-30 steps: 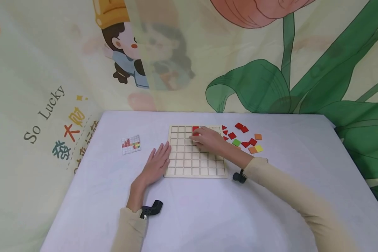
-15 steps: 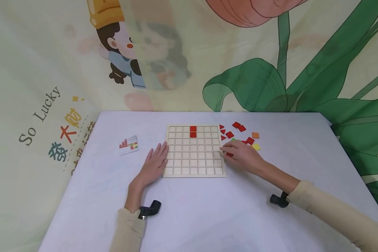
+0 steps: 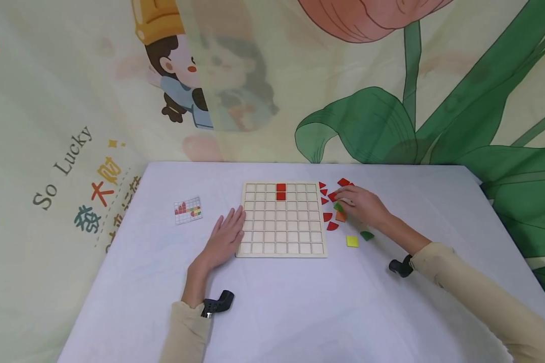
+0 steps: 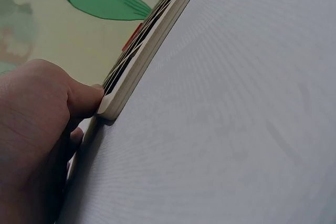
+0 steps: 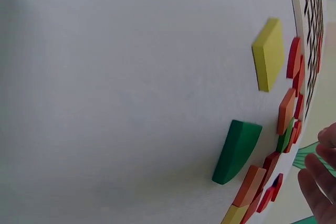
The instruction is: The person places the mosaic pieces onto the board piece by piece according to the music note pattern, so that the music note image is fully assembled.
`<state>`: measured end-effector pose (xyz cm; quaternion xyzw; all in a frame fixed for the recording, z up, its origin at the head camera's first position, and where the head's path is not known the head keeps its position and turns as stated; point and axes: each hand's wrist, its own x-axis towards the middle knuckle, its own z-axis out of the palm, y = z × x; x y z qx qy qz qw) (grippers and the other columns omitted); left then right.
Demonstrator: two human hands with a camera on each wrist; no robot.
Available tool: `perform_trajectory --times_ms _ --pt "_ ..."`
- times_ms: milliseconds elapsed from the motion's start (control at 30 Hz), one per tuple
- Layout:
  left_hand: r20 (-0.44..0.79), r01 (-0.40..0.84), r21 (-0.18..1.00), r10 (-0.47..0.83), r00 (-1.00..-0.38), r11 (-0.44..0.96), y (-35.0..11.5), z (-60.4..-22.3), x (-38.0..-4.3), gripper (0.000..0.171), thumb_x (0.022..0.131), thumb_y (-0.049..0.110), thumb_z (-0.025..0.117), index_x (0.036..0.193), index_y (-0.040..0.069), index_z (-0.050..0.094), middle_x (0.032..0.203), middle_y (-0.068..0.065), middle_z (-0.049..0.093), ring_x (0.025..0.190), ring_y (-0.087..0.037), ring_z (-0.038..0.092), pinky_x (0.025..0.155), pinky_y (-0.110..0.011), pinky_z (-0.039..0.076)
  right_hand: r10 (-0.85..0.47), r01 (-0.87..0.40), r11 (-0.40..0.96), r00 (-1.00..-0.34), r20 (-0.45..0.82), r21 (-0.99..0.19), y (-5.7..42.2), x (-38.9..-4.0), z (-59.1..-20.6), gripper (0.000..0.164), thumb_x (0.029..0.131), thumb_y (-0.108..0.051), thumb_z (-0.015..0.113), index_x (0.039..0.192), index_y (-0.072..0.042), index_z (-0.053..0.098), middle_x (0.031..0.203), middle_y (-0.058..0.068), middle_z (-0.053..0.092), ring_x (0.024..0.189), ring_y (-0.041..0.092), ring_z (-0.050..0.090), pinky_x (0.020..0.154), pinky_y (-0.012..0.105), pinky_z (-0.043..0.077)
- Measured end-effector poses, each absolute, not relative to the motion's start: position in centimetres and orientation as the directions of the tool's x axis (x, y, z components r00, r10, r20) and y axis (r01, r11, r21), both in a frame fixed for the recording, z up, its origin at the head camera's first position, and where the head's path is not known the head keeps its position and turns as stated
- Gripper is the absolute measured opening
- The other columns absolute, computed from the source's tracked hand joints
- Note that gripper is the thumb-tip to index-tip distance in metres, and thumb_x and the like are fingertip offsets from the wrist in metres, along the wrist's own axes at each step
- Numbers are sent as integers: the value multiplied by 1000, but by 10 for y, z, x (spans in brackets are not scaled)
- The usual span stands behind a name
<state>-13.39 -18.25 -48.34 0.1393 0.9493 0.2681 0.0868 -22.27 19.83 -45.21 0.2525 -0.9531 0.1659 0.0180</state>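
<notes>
A wooden grid board (image 3: 282,222) lies mid-table with two red square tiles (image 3: 280,196) in its top rows, one above the other. My left hand (image 3: 224,236) rests flat at its left side; in the left wrist view the thumb touches the board's corner (image 4: 113,109). Over the loose tiles right of the board hovers my right hand (image 3: 365,205), fingertips close to a red tile (image 3: 332,196) and a green square tile (image 3: 338,206). In the right wrist view its loosely bent fingers (image 5: 315,182) show nothing between them.
A small pattern card (image 3: 188,210) lies left of the board. Red quarter-round tiles (image 3: 332,226) and small red triangles (image 3: 324,201) line the board's right side. A yellow square (image 3: 351,241) and a dark green quarter-round (image 3: 367,236) lie nearer the front. A printed cloth hangs behind.
My right hand has left the board for the tiles at right, uncovering the two red squares. Several loose tiles have shifted, the yellow one towards me. My left hand stays put.
</notes>
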Motion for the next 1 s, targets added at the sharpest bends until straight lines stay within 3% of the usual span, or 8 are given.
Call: perform_trajectory --times_ms 233,500,700,833,1000 --pt "-95 216 525 309 -946 823 -182 -483 -134 55 105 23 34 155 8 18 165 -6 10 154 -28 4 124 -49 1 -491 -462 848 -869 -57 -262 192 -244 -458 30 91 -11 66 120 -8 68 134 12 62 128 32 54 99 47 52" --pt "-95 216 522 308 -947 825 -183 -482 -134 55 105 24 34 155 8 17 165 -5 10 154 -27 4 124 -48 1 -521 -487 840 -848 -103 -240 195 -257 -458 30 89 -12 69 120 -13 69 124 9 67 112 26 60 93 44 55" --pt "-92 215 518 304 -948 828 -184 -483 -135 55 105 24 34 155 8 17 165 -5 10 154 -27 4 124 -48 1 -575 -561 806 -818 -24 -189 199 -262 -460 30 88 -16 72 117 -12 69 115 8 68 107 24 62 89 40 57" --pt "-88 220 517 307 -948 827 -183 -483 -137 55 105 25 33 155 9 16 165 -4 9 154 -26 4 124 -48 1 -531 -542 805 -840 115 -241 196 -263 -454 29 87 -16 73 115 -9 70 113 10 67 105 25 63 87 40 58" --pt "-103 216 515 310 -945 829 -183 -483 -136 56 105 25 33 155 9 16 165 -4 8 154 -26 3 124 -48 0 -543 -561 765 -826 151 -316 171 -256 -442 30 88 -17 72 116 -9 69 117 9 67 108 25 63 85 41 58"
